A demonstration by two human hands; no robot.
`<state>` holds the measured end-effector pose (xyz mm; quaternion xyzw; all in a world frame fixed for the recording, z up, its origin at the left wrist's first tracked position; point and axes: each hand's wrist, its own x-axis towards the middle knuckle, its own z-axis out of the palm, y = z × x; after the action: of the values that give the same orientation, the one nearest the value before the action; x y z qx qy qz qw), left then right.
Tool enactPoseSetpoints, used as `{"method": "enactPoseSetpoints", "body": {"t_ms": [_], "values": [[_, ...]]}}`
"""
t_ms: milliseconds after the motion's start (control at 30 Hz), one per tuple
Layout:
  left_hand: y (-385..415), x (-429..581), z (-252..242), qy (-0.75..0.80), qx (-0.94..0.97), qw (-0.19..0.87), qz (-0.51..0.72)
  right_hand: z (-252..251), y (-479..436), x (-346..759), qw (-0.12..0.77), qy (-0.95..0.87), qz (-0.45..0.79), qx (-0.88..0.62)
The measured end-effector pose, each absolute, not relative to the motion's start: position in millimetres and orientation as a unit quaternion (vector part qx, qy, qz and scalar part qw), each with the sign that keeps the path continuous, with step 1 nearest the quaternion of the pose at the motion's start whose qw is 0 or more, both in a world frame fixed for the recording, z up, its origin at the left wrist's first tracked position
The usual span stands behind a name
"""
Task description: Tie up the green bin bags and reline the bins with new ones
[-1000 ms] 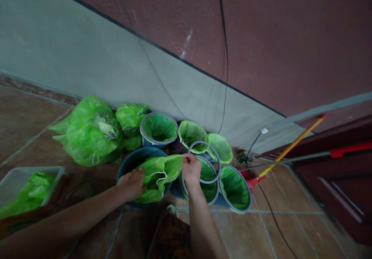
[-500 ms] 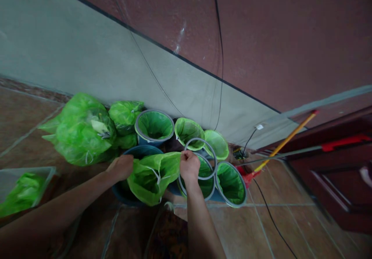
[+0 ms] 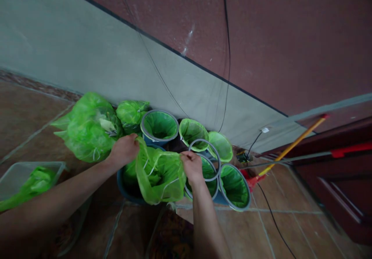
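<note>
A green plastic bag (image 3: 159, 175) hangs stretched between my two hands over a dark blue bin (image 3: 124, 183) on the floor. My left hand (image 3: 124, 150) is closed on the bag's left edge, above the bin's far rim. Closed on the bag's right edge is my right hand (image 3: 191, 166), just in front of a loose grey ring (image 3: 204, 160) that lies on the lined bins. The bag's mouth is partly open and its lower part droops over the bin's front.
Several small bins with green liners (image 3: 159, 126) stand against the wall. Full green bags (image 3: 90, 129) lie to the left. A clear box holding a green bag (image 3: 27, 179) sits at far left. A yellow-handled tool (image 3: 290, 146) and cables lie right.
My left hand rose from the crumpled bag's lower left to the bin's far rim, pulling the bag edge up. The bag spread open and now hangs between both hands.
</note>
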<state>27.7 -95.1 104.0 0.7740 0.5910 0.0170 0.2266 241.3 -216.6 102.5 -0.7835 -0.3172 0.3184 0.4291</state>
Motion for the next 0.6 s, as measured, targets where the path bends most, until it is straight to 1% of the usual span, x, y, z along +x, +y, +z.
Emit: {"method": "enactPoseSetpoints", "body": {"t_ms": [100, 167, 200, 267, 300, 367, 400, 433, 467, 500, 600], "values": [[-86.6, 24.6, 113.1, 0.596, 0.768, 0.231, 0.043, 115.2, -221.9, 237.3, 0.475, -0.287, 0.466, -0.689], [-80.7, 22.8, 112.0, 0.591, 0.775, 0.219, 0.040, 121.4, -225.8, 238.2, 0.464, -0.304, 0.515, -0.653], [-78.7, 22.3, 109.1, 0.586, 0.781, 0.213, 0.034, 122.3, -227.4, 239.7, 0.444, -0.320, 0.516, -0.659], [-78.0, 22.0, 98.6, 0.568, 0.795, 0.213, 0.011, 118.9, -229.8, 243.8, 0.363, -0.377, 0.466, -0.713], [-79.6, 22.2, 91.2, 0.558, 0.800, 0.219, 0.000, 115.2, -230.7, 245.9, 0.295, -0.413, 0.414, -0.756], [-86.3, 22.4, 73.3, 0.537, 0.810, 0.233, -0.032, 106.1, -231.6, 249.3, 0.118, -0.464, 0.289, -0.829], [-90.8, 22.4, 63.6, 0.527, 0.814, 0.239, -0.050, 101.7, -231.7, 250.4, 0.036, -0.480, 0.241, -0.843], [-95.7, 22.2, 54.2, 0.519, 0.816, 0.245, -0.071, 98.1, -231.5, 251.2, -0.026, -0.492, 0.214, -0.844], [-100.4, 21.9, 45.3, 0.510, 0.818, 0.251, -0.090, 95.3, -231.0, 251.5, -0.063, -0.504, 0.206, -0.837], [-104.8, 21.7, 37.6, 0.505, 0.818, 0.255, -0.105, 93.5, -230.3, 251.5, -0.075, -0.518, 0.210, -0.826], [-113.8, 21.9, 21.6, 0.495, 0.818, 0.266, -0.126, 91.9, -227.6, 249.3, -0.047, -0.541, 0.217, -0.811]]}}
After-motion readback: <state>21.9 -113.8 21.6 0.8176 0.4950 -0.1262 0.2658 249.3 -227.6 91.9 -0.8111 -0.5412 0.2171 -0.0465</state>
